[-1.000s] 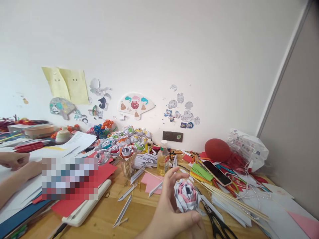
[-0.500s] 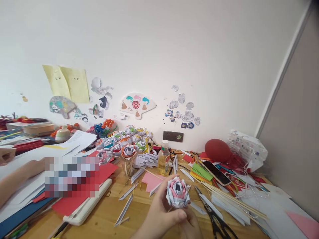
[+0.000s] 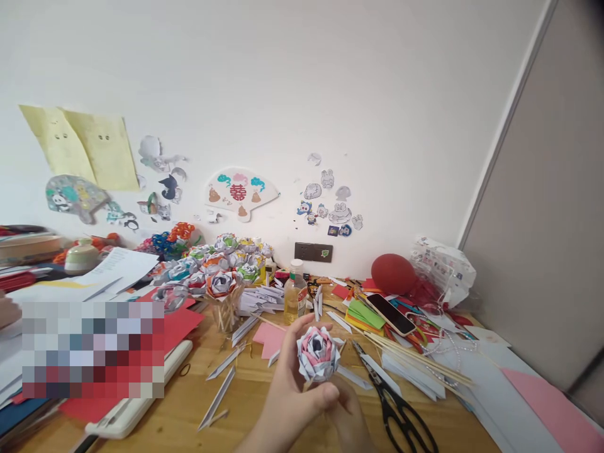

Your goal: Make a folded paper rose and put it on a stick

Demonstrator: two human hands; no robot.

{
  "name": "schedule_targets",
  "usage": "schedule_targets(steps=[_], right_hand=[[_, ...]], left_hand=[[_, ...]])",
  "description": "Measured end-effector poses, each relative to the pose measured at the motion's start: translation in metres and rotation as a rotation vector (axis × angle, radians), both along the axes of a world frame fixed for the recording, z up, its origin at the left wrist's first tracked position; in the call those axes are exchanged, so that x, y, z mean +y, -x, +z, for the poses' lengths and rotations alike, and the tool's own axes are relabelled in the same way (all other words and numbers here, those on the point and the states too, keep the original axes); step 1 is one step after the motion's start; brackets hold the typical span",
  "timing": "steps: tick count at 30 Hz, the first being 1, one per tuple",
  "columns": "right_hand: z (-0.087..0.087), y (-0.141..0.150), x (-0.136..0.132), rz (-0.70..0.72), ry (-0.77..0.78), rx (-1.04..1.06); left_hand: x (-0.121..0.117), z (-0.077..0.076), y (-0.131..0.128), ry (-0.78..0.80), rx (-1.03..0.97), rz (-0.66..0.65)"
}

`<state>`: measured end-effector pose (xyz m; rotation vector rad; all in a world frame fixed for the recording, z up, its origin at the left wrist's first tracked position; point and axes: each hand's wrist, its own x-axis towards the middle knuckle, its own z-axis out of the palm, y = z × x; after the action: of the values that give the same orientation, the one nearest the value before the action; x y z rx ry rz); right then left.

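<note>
A paper flower (image 3: 318, 353) of folded white strips with a pink ring and a dark centre faces up at me. Around its left side and underside curls my left hand (image 3: 289, 393), with the thumb across the front below the bloom. My right hand (image 3: 348, 409) is closed under the flower's base, partly behind the left thumb. Its fingertips and any stem are hidden. Black-handled scissors (image 3: 399, 402) lie open to the right. Folded paper strips (image 3: 218, 397) are scattered on the wooden table (image 3: 189, 421).
Many paper flowers (image 3: 221, 283) stand in a cup at the back left. Nearby are a bottle (image 3: 295, 299) of yellow liquid, a phone (image 3: 391, 313), wooden sticks (image 3: 419, 358), a red balloon (image 3: 392, 274) and a white power strip (image 3: 141, 399). Another person's hand (image 3: 8, 309) shows at the left edge.
The flower and both my hands have moved left in view, and the left hand has closed in around the bloom. The view has turned right, and the other person's arms have mostly left it.
</note>
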<state>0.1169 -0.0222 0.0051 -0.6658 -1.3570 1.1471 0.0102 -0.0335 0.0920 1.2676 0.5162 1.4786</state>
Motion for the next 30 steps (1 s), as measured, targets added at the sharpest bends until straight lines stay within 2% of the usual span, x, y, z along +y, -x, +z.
schedule_targets(steps=[2,5,8,10,12,15,19,21,23,27,30], right_hand=[[0.0,-0.002,0.0,0.015,-0.007,-0.012],[0.005,-0.003,-0.001,0.06,-0.015,-0.012],[0.015,-0.003,-0.006,0.06,0.015,-0.016],[0.02,-0.004,-0.008,0.056,0.035,-0.046],[0.023,-0.005,-0.009,0.054,0.036,-0.079],[0.022,-0.009,-0.01,0.042,0.029,-0.131],[0.022,-0.02,-0.017,0.013,0.027,-0.294],[0.022,-0.025,-0.023,-0.053,0.01,-0.411],[0.021,-0.027,-0.027,-0.187,-0.046,-0.521],[0.014,-0.026,-0.029,-0.5,-0.189,-0.688],[0.007,-0.022,-0.028,-0.611,-0.262,-0.744]], left_hand=[[0.005,0.011,0.007,-0.054,0.065,-0.068],[0.009,0.024,0.013,-0.104,0.18,-0.094],[0.008,0.028,0.01,-0.064,0.208,0.028],[0.007,0.027,0.003,0.021,0.15,0.163],[0.009,0.024,-0.003,0.12,0.057,0.241],[0.017,0.023,-0.008,0.234,-0.113,0.199],[0.03,0.021,-0.006,0.27,-0.318,0.055],[0.035,0.017,-0.002,0.288,-0.381,-0.006],[0.04,0.011,0.001,0.322,-0.383,-0.038],[0.046,-0.001,0.003,0.329,-0.32,0.018],[0.047,-0.005,0.004,0.295,-0.288,0.069]])
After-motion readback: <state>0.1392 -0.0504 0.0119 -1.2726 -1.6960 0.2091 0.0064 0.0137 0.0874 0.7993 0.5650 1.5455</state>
